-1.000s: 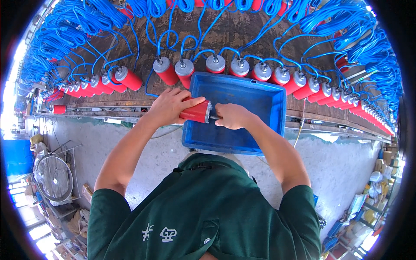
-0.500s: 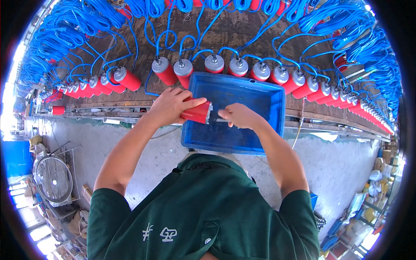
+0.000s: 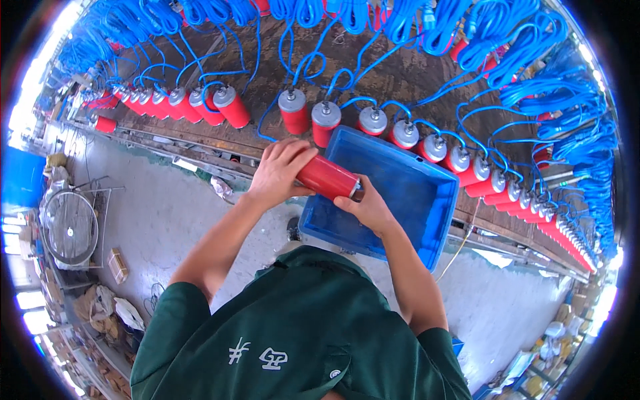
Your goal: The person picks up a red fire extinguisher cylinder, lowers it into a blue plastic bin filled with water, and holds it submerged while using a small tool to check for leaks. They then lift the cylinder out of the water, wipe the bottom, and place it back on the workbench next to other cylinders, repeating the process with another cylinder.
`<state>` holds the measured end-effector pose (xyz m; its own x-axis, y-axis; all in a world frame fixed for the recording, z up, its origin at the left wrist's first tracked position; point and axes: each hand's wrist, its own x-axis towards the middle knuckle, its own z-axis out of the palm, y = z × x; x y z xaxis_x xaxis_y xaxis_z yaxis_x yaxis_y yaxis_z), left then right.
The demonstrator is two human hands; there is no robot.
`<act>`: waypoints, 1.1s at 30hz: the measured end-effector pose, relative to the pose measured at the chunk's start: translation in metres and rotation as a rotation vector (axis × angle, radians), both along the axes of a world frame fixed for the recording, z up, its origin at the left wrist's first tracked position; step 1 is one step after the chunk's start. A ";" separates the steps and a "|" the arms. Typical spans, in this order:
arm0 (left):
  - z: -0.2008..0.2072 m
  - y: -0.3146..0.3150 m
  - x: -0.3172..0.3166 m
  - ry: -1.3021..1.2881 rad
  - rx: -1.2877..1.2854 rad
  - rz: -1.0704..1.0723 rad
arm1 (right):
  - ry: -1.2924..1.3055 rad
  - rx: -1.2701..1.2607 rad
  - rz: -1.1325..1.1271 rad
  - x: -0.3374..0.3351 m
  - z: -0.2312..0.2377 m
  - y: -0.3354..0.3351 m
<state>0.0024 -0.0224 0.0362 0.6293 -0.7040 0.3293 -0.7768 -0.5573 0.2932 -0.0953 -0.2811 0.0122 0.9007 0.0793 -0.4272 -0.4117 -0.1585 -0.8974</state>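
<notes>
In the head view, a glossy red cylinder (image 3: 328,179) lies tilted near the centre of the frame, smooth-sided, its lower-right end showing a little silvery metal. The left hand (image 3: 279,175) has its fingers clamped over the upper-left part; the right hand (image 3: 371,208) closes thumb and fingers around the other end. Beneath is a shallow rectangular blue tray (image 3: 445,230), apparently plastic, with scuffed inner walls. Across the upper frame, similar red cylinders (image 3: 295,120) with round grey metal caps line a worn, blotchy brown tabletop (image 3: 393,73), joined to bundled, shiny blue cables (image 3: 520,40).
</notes>
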 end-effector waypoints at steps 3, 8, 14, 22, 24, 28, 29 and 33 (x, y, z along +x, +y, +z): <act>-0.017 0.013 -0.024 0.095 -0.219 0.280 | -0.061 -0.088 -0.053 -0.002 -0.005 0.012; -0.075 0.007 -0.035 1.046 -1.092 0.595 | -0.132 -0.179 -0.062 -0.001 -0.002 0.027; -0.064 -0.002 -0.012 1.553 -1.518 0.569 | -0.227 -0.334 0.008 0.001 0.004 0.044; -0.058 0.062 0.056 0.750 -1.237 0.750 | -0.073 -0.253 -0.107 -0.033 0.033 0.004; -0.053 0.070 0.082 0.505 -0.941 0.813 | -0.046 -0.232 -0.229 -0.049 0.034 -0.005; -0.044 0.058 0.120 0.251 -0.667 0.790 | -0.070 -0.228 -0.250 -0.071 0.024 -0.018; -0.048 0.055 0.132 0.251 -0.674 0.786 | -0.074 -0.234 -0.253 -0.074 0.025 -0.017; -0.069 0.035 0.156 0.231 -0.593 0.826 | -0.082 -0.173 -0.308 -0.086 0.028 -0.016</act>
<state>0.1581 0.0121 -0.0328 0.9330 0.2101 0.2922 -0.1095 -0.6076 0.7866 -0.1814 -0.2970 0.0398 0.9028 -0.2688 -0.3358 -0.3916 -0.1909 -0.9001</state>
